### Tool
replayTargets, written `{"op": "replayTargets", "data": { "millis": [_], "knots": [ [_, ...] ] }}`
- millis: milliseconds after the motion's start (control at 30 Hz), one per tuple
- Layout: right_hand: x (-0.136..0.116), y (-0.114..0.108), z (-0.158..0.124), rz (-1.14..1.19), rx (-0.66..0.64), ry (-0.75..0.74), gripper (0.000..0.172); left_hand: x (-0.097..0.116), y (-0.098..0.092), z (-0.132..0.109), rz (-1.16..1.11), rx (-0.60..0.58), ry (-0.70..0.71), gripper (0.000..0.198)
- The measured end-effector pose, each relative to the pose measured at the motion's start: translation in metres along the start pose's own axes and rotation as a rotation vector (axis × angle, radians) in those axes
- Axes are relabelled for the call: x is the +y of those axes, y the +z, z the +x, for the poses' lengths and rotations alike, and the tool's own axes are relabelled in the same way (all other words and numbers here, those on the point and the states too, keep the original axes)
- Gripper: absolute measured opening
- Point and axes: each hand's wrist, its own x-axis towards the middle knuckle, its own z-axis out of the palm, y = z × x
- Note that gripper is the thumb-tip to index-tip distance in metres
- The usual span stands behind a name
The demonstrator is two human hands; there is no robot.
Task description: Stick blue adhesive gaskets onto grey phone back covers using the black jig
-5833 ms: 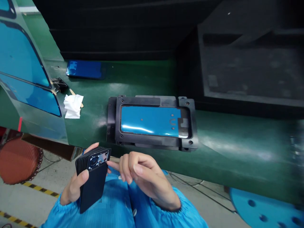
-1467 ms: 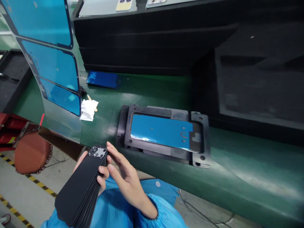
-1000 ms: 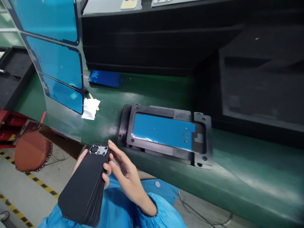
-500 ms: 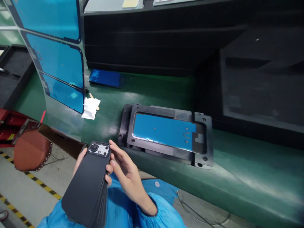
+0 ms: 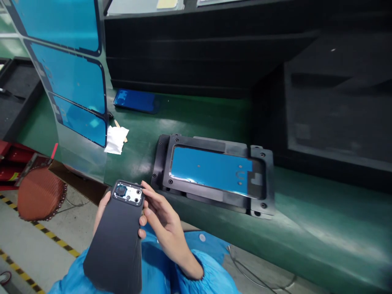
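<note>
A stack of dark phone back covers (image 5: pixel 114 245) rests in my left hand (image 5: pixel 100 209); its thumb lies along the left edge and fingertips curl round the right edge. The top cover carries a camera plate with lens holes at its upper end. My right hand (image 5: pixel 170 232) has its fingers bent against the stack's upper right corner, gripping the edge there. Beyond the hands, a black metal fixture (image 5: pixel 211 143) lies on the green bench, and a blue-filmed adhesive sheet (image 5: pixel 208 169) sits in its recess.
Large blue film sheets (image 5: pixel 69 77) hang at the left. A blue-covered phone panel (image 5: pixel 134 101) and a crumpled white wipe (image 5: pixel 116 139) lie on the green bench (image 5: pixel 321 204). Black boxes (image 5: pixel 183 57) stand behind. A round stool (image 5: pixel 41 194) is on the floor at left.
The stack has tipped slightly, so its layered right edges show less and the top cover faces me more. Both hands stay at the same places on it.
</note>
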Motion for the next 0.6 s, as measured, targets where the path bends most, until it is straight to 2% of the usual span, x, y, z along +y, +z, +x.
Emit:
{"op": "replayTargets", "data": {
  "millis": [67, 167, 200, 267, 400, 533, 600],
  "knots": [
    [-0.005, 0.002, -0.005, 0.045, 0.046, -0.012, 0.028, -0.005, 0.002, -0.002, 0.076, 0.057, 0.117, 0.06],
    [-0.016, 0.002, -0.018, 0.074, 0.144, -0.067, 0.023, -0.016, 0.007, -0.006, 0.158, 0.187, 0.431, 0.055],
    [-0.02, 0.001, -0.021, 0.107, 0.156, -0.088, 0.021, -0.02, 0.009, -0.007, 0.189, 0.228, 0.535, 0.057],
    [-0.029, -0.001, -0.025, 0.242, 0.101, -0.085, 0.015, -0.027, 0.011, -0.011, 0.275, 0.295, 0.68, 0.064],
    [-0.043, -0.008, -0.017, 0.529, -0.069, 0.117, 0.008, -0.035, 0.012, -0.015, 0.439, 0.371, 0.766, 0.072],
    [-0.047, -0.01, -0.006, 0.639, -0.032, 0.2, 0.014, -0.036, 0.01, -0.018, 0.462, 0.33, 0.732, 0.071],
    [-0.048, -0.011, -0.005, 0.656, -0.015, 0.205, 0.015, -0.034, 0.006, -0.019, 0.419, 0.296, 0.645, 0.076]
  ]
}}
